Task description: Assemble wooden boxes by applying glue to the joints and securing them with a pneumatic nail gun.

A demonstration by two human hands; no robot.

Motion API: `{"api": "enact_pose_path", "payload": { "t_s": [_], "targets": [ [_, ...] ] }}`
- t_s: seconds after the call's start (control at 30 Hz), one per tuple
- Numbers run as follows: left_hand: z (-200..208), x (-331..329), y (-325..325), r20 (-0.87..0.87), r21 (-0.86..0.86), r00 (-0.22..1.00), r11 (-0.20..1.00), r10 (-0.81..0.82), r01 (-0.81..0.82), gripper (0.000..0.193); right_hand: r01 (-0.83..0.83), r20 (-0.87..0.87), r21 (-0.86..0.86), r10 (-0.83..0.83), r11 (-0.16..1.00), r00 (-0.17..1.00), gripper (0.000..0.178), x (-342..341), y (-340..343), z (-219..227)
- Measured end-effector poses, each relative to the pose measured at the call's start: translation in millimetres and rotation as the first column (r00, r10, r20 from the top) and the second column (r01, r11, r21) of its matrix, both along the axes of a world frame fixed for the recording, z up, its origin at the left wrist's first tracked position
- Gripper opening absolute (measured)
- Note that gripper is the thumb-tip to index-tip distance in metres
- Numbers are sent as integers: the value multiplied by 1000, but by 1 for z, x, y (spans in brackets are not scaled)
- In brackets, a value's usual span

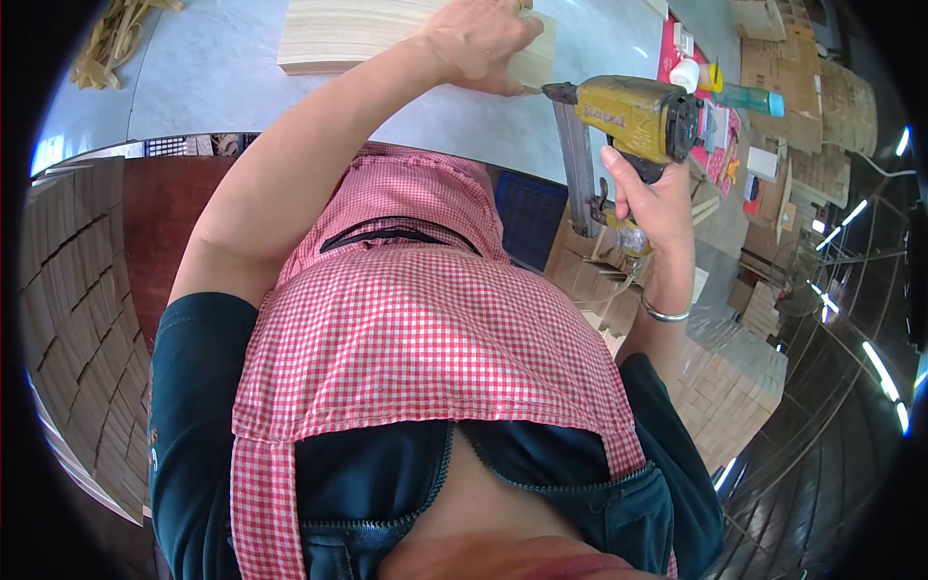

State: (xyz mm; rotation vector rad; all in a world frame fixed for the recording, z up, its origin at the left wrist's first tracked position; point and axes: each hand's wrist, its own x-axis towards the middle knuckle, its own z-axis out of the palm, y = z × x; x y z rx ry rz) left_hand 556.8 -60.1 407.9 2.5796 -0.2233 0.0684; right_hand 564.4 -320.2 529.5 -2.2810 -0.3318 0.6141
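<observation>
My right hand (657, 198) is wrapped round the handle of a yellow and black nail gun (623, 104). The gun lies sideways, its dark nose pointing left at the near corner of a thin pale wooden board (535, 60); whether the two touch I cannot tell. My left hand (481, 43) grips that board at its left side, thumb along the near edge and fingers bent over it. Left of this hand, a thicker pale wooden piece (338, 34) with striped grain lies on the grey-white tabletop (222, 77). The far ends of the wood run out of view.
Curled wood-coloured strips (108, 39) lie at the table's far left. Beyond the gun are a red mat (669, 48), a white cup-like item (684, 75) and a teal-capped bottle (749, 99). Stacked wooden pieces stand left (77, 290) and right (730, 387), with cardboard boxes (781, 92) further back.
</observation>
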Motion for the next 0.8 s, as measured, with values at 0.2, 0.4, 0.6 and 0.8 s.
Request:
{"api": "enact_pose_path", "payload": {
  "t_s": [0.2, 0.4, 0.6, 0.8],
  "targets": [
    [8, -1, 1, -26, 46, 1000, 999, 0, 1, 52, 37, -30, -4, -37, 999, 999, 18, -4, 4, 1],
    [-3, -1, 1, 85, 52, 996, 999, -2, -2, 52, 35, -30, -30, -36, 999, 999, 19, -5, 11, 4],
    [-11, -4, 3, 382, 37, 924, 999, 7, -23, 51, 76, 11, 17, -76, 997, 997, 22, 7, 22, -6],
    [-1, -8, 3, 265, 85, 963, 993, 56, -81, 51, 78, 23, -18, -77, 997, 997, 23, 14, 25, -7]
  ]
}}
